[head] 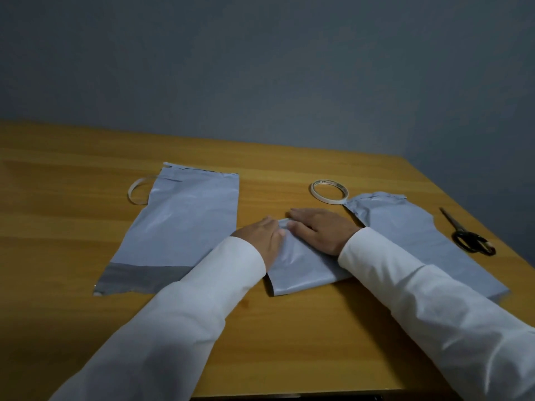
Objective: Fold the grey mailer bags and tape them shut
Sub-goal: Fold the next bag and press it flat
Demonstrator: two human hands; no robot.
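I have the folded mailer bag (301,270) at the middle of the table (72,227), and I'll place everything else from it. My left hand (267,237) presses on its left part and my right hand (320,231) on its far right part, fingers laid fairly flat on the plastic and nearly meeting at the far end; neither curls round anything that I can make out. I judge I'm flattening a fold before taping.

To do it well I'd keep one palm pinning the fold while the other smooths outward along the crease, since this slick film looks springy and likely to reopen once released.

Under the folded bag's right side lies another grey bag (405,227), its torn mouth at the far end. Left of the folded bag a third bag (185,221) lies flat, with a darker band at its near end and a peeled strip (139,192) curled beside its far left corner. The tape roll (330,191) sits just beyond my right hand, so that hand should fetch it while the left holds. The scissors (469,238) lie well to the right.
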